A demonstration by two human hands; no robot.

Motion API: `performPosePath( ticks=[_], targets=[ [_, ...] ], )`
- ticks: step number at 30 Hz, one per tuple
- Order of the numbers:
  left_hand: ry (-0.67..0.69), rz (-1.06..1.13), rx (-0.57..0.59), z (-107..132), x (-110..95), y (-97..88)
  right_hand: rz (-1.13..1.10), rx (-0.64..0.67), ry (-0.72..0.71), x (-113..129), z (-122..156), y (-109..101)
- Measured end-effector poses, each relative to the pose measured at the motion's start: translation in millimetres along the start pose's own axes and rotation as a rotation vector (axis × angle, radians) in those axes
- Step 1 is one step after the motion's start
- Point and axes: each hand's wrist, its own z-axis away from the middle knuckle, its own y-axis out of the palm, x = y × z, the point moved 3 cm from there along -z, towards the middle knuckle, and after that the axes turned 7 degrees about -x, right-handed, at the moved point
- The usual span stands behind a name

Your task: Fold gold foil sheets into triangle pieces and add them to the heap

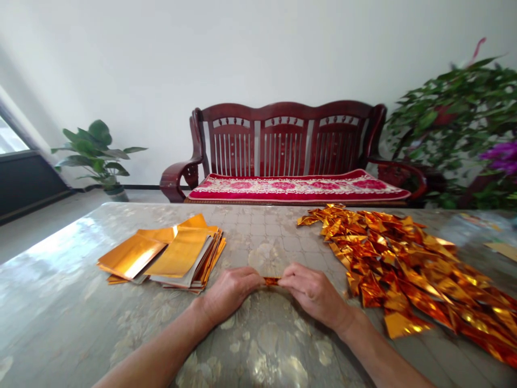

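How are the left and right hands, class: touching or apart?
Apart: the head view shows a gold strip exposed between the left hand and the right hand.

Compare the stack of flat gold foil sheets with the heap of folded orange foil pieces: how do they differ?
The flat gold foil stack holds smooth sheets; the folded orange foil heap holds creased, pointed pieces. The heap spreads over more of the patterned grey tabletop than the stack. The stack lies nearer the left hand, the heap nearer the right hand. Both look shiny.
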Motion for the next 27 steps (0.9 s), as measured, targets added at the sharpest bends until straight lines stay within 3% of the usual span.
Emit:
performPosePath(
  ticks=[6,14,27],
  targets=[
    [0.054,0.036,-0.051,0.9,-2.0,4.0,0.002,0.082,0.030,4.5,1.7,6.8],
    [0.073,0.025,-0.068,2.1,-1.0,8.6,-0.111,0.005,0.060,3.5,2.6,12.1],
    [0.034,0.100,-0.032,-4.3,-6.6,6.0,-0.189,0.030,0.138,0.8,-0.4,11.6]
  ],
)
